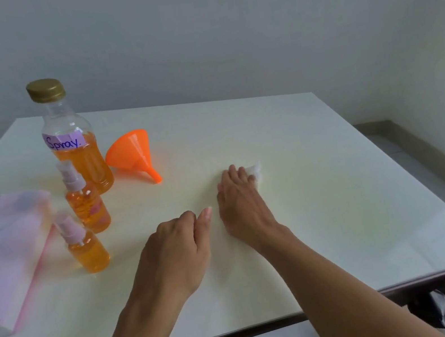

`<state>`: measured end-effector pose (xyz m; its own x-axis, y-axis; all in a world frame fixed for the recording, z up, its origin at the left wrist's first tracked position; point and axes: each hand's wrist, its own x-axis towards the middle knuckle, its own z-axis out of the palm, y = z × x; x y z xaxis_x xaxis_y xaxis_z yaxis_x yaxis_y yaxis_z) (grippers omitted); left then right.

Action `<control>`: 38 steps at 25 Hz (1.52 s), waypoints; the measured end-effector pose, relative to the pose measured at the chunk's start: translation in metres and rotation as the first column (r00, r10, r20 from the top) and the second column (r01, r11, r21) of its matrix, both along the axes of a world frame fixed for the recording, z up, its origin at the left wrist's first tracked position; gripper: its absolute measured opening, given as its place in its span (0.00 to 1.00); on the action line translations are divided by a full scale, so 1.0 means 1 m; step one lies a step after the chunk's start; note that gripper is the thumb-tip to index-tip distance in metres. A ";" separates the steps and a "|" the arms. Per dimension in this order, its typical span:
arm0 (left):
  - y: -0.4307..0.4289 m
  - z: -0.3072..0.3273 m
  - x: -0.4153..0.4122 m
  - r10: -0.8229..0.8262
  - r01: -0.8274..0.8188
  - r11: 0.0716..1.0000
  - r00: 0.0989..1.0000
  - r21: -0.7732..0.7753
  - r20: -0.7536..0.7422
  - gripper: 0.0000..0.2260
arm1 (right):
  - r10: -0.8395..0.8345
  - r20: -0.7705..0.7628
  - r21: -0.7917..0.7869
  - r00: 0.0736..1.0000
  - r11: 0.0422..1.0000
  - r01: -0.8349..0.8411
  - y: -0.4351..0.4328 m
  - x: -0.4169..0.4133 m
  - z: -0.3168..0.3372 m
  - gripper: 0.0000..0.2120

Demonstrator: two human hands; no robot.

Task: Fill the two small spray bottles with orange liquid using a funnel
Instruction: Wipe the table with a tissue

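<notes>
Stage: both spray bottles look filled and carry their pump heads, so I judge the filling done and the table (336, 178) under clean-up.
Far spray bottle: the far spray bottle (86, 204) stands upright, just in front of the large bottle (78, 152).
Near spray bottle: the near spray bottle (85, 246) stands upright beside the folded pastel cloth (7, 251), with a faint wet glint at its base.
Large bottle: about half full of orange liquid, gold cap on, labelled "Spray."
Funnel: the funnel (132, 151) lies on its side to the right of the large bottle, spout toward the person.
Right grip: the right grip (239, 204) has its fingers laid over a white tissue wad (256, 171), pressing it to the table well right of the bottles.
Left grip: the left grip (176, 250) rests on the table, fingers loosely curled, holding nothing.
Risk 1: the wet patch by the near bottle may be missed, as wiping is on the far side from it.
Risk 2: a leftward sweep could knock over the light bottles.
Risk 3: the funnel may drip residue or roll if nudged.
</notes>
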<state>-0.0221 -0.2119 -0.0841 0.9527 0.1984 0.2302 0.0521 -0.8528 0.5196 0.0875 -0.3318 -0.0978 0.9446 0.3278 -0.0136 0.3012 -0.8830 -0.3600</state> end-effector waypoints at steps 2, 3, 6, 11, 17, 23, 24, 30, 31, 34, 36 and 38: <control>0.003 -0.001 0.001 0.002 -0.002 1.000 1.000 -0.009 0.004 0.21 | 0.118 0.030 -0.036 0.993 0.993 -0.117 -0.010 -0.015 -0.002 0.25; 0.004 -0.002 0.001 0.002 -0.002 1.000 1.000 -0.004 0.010 0.21 | 0.150 0.030 -0.046 0.988 0.988 -0.148 -0.017 -0.020 -0.001 0.27; 0.002 -0.004 -0.001 -0.019 0.019 1.000 1.000 0.004 0.013 0.20 | 0.144 0.029 -0.056 0.989 0.988 -0.142 -0.034 -0.018 -0.002 0.29; 0.004 -0.017 0.000 -0.076 0.061 0.977 0.995 0.205 0.070 0.21 | 0.142 0.073 -0.037 0.987 0.990 -0.139 -0.057 -0.003 -0.001 0.23; 0.007 -0.023 -0.006 0.058 0.015 0.948 0.974 0.319 -0.219 0.31 | -0.169 0.001 -0.058 0.986 0.984 0.169 -0.163 0.014 0.020 0.36; 0.003 -0.025 -0.005 0.074 -0.001 0.948 0.973 0.318 -0.216 0.32 | -0.505 -0.003 0.047 0.863 0.862 0.504 -0.150 0.040 0.015 0.19; 0.002 -0.025 -0.004 0.079 -0.006 0.948 0.973 0.319 -0.216 0.31 | -0.498 0.006 0.061 0.867 0.866 0.497 -0.136 0.043 0.014 0.19; 0.005 -0.024 -0.003 0.071 -0.016 0.959 0.980 0.282 -0.186 0.33 | 0.109 -0.023 0.121 0.994 0.987 -0.106 0.014 0.003 0.012 0.32; 0.006 -0.023 -0.003 0.073 -0.020 0.961 0.981 0.277 -0.181 0.34 | 0.198 0.000 0.110 0.980 0.974 -0.197 0.024 -0.007 0.014 0.32; 0.008 -0.022 -0.002 0.072 -0.015 0.962 0.977 0.271 -0.199 0.33 | 0.313 0.054 0.085 0.948 0.945 -0.317 -0.014 -0.008 0.014 0.34; 0.010 -0.022 -0.002 0.054 0.009 0.961 0.974 0.278 -0.219 0.33 | 0.258 0.073 0.046 0.963 0.964 -0.262 -0.066 0.004 0.007 0.35; 0.015 -0.021 -0.003 0.029 0.054 0.950 0.966 0.308 -0.259 0.32 | 0.066 0.057 0.035 0.996 0.997 -0.068 -0.125 0.025 0.001 0.35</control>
